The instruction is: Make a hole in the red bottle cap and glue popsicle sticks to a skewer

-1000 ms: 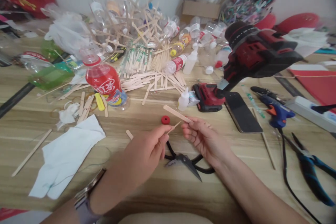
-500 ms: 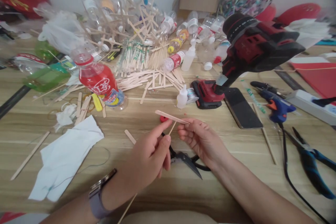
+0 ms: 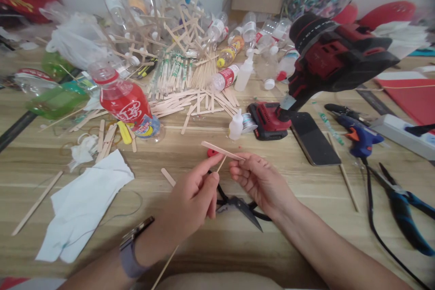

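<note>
My right hand (image 3: 260,181) pinches one end of a flat popsicle stick (image 3: 219,149), which points up and to the left. A thin bamboo skewer (image 3: 165,267) runs up through my left hand (image 3: 190,204), closed around it. The skewer's upper tip meets the underside of the popsicle stick, and my left forefinger reaches to that same spot. Below my hands lie black-handled scissors (image 3: 246,210), partly covered. Another popsicle stick (image 3: 167,176) lies behind my left hand, and a small red object (image 3: 212,152) sits just past the held stick.
Beyond my hands stand a small glue bottle (image 3: 235,126), a wire spool (image 3: 249,123) and a cordless drill (image 3: 326,59). To the right are a phone (image 3: 314,139), glue gun (image 3: 360,133) and pliers (image 3: 403,208). On the left are a red drink bottle (image 3: 127,106) and white cloth (image 3: 84,208).
My left hand and wrist have shifted very slightly, and the view has moved a little. Both hands keep the same hold on the skewer and popsicle stick.
</note>
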Demonstrator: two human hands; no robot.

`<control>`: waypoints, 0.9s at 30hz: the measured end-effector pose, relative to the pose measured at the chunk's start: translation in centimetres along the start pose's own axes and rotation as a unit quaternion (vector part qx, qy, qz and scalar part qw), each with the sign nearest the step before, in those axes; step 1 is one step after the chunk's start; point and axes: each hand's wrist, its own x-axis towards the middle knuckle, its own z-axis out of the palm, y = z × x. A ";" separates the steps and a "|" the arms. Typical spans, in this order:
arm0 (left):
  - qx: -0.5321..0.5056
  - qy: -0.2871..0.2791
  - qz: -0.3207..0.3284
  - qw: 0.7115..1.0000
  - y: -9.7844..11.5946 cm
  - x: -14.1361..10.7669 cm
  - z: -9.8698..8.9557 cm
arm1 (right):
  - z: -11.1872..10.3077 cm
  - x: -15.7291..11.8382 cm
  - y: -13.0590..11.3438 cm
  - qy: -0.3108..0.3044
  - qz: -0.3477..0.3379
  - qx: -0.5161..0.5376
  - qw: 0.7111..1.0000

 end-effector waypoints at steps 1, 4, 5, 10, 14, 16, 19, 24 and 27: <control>0.001 0.002 0.002 1.000 0.0 0.0 0.0 | 0.0 0.0 0.0 0.000 0.001 0.001 1.000; 0.006 0.006 0.003 1.000 -0.1 -0.1 0.0 | 0.0 0.0 0.0 0.005 0.003 0.003 1.000; 0.006 0.007 0.003 1.000 -0.1 -0.1 0.0 | 0.0 0.0 0.0 0.007 0.003 0.004 1.000; 0.003 0.005 0.008 1.000 -0.3 -0.1 -0.1 | 0.2 0.0 0.0 0.005 -0.012 -0.003 1.000; 0.001 0.008 0.007 1.000 -0.2 0.0 0.0 | 0.2 -0.2 0.1 -0.005 -0.022 -0.012 1.000; 0.001 0.012 0.007 1.000 -0.3 0.1 0.0 | 0.2 -0.3 0.2 -0.011 -0.026 -0.020 0.999; -0.016 0.010 0.006 1.000 -0.5 0.2 -0.1 | 0.2 -0.3 0.4 -0.017 -0.034 -0.026 0.999; -0.083 -0.034 -0.003 0.996 -1.1 0.7 -0.4 | 0.4 -0.4 0.6 -0.012 -0.011 -0.011 1.000; -0.100 -0.047 0.004 0.994 -1.3 0.8 -0.3 | 0.7 -0.5 0.9 -0.007 0.012 -0.003 1.000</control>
